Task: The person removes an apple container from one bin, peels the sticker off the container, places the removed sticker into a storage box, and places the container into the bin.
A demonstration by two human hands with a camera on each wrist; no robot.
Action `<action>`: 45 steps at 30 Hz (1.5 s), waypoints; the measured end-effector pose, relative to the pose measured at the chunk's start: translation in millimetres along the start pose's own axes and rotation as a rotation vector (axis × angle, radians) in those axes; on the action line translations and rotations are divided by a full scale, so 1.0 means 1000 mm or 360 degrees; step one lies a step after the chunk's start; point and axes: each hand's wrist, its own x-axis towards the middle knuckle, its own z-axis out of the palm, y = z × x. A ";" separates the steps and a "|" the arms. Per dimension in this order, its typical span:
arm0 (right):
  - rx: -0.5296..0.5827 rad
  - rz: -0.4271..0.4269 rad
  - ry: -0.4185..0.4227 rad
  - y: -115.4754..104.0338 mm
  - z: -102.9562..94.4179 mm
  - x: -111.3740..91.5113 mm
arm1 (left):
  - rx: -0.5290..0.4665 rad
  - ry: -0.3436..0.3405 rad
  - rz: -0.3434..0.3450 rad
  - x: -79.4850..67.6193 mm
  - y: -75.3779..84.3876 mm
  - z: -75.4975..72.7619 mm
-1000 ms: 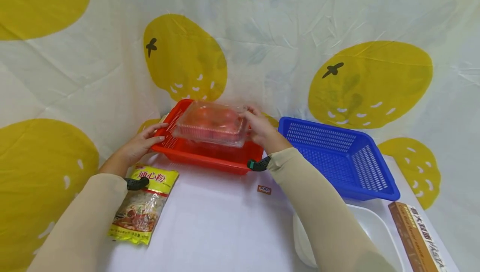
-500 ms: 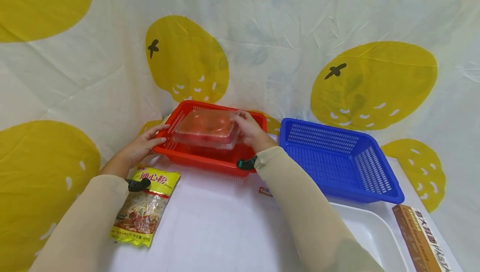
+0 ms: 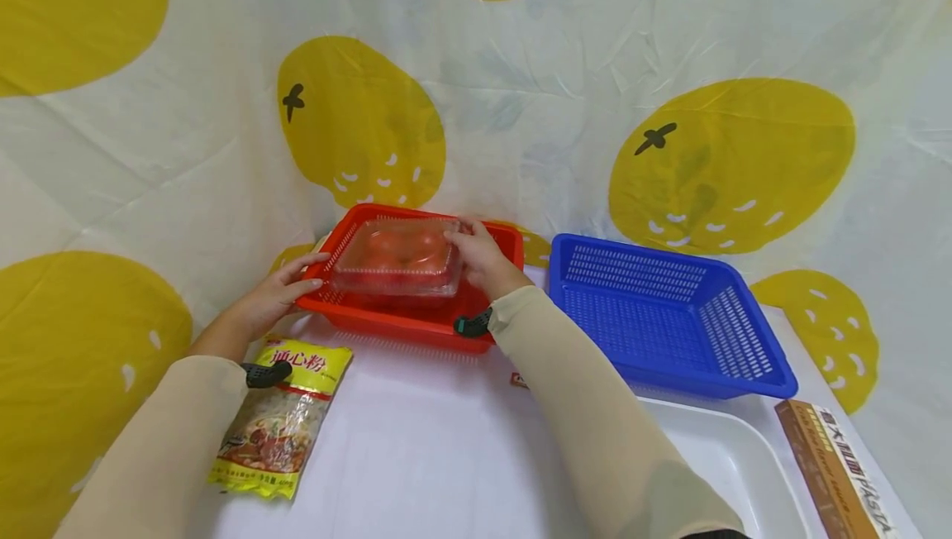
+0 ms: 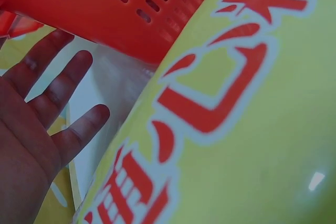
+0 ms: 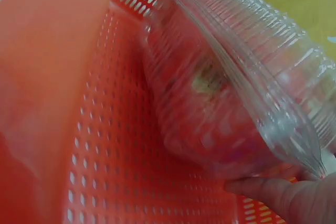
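Note:
My right hand point(image 3: 479, 256) grips the right end of a clear plastic clamshell box point(image 3: 397, 258) with several round red fruits inside. The box is low in the red basket point(image 3: 394, 328), toward its left end. One fruit point(image 5: 202, 85) shows a brownish hollow through the plastic in the right wrist view, and the thumb point(image 5: 262, 190) lies at the box's lower edge. My left hand point(image 3: 275, 295) rests at the red basket's left end, thumb and fingers extended. Its spread fingers point(image 4: 58, 87) reach up to the basket's edge in the left wrist view.
A yellow macaroni bag point(image 3: 283, 419) lies below my left hand. On the right stand a blue basket point(image 3: 669, 316), a white tray point(image 3: 732, 448) and a brown pasta box point(image 3: 833, 469). A small orange-brown packet point(image 3: 518, 379) is partly behind my right sleeve. Behind hangs a patterned cloth point(image 3: 521, 109).
My right hand has lowered the clear box of fruit into the red basket, shifting it a little to the left. The left hand has stayed at the basket's left end.

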 end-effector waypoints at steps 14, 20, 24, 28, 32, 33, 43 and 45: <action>-0.0592 0.0065 -0.0168 -0.019 -0.012 -0.006 | 0.0002 -0.0001 -0.0009 0.001 -0.001 -0.002; -0.0704 0.0036 -0.0219 -0.019 -0.020 -0.005 | -0.0008 0.0000 -0.0033 0.000 0.003 0.001; -0.0784 -0.0005 -0.0226 -0.015 -0.026 -0.002 | -0.0021 0.0004 -0.0049 -0.001 0.004 0.002; -0.0873 -0.0043 -0.0210 -0.014 -0.027 -0.003 | -0.0013 0.0005 -0.0041 0.001 0.002 -0.001; -0.0980 -0.0057 -0.0189 -0.012 -0.029 0.000 | 0.0013 0.0012 -0.0028 0.003 0.000 -0.003; -0.1006 -0.0051 -0.0182 -0.012 -0.030 0.001 | 0.0017 0.0013 -0.0027 0.004 -0.001 -0.004; -0.1115 0.0039 -0.0222 -0.007 -0.031 0.006 | -0.0004 -0.0003 -0.0026 0.000 0.003 -0.002; -0.1097 0.0057 -0.0240 -0.008 -0.031 0.004 | -0.0007 -0.0004 -0.0026 0.000 0.003 -0.001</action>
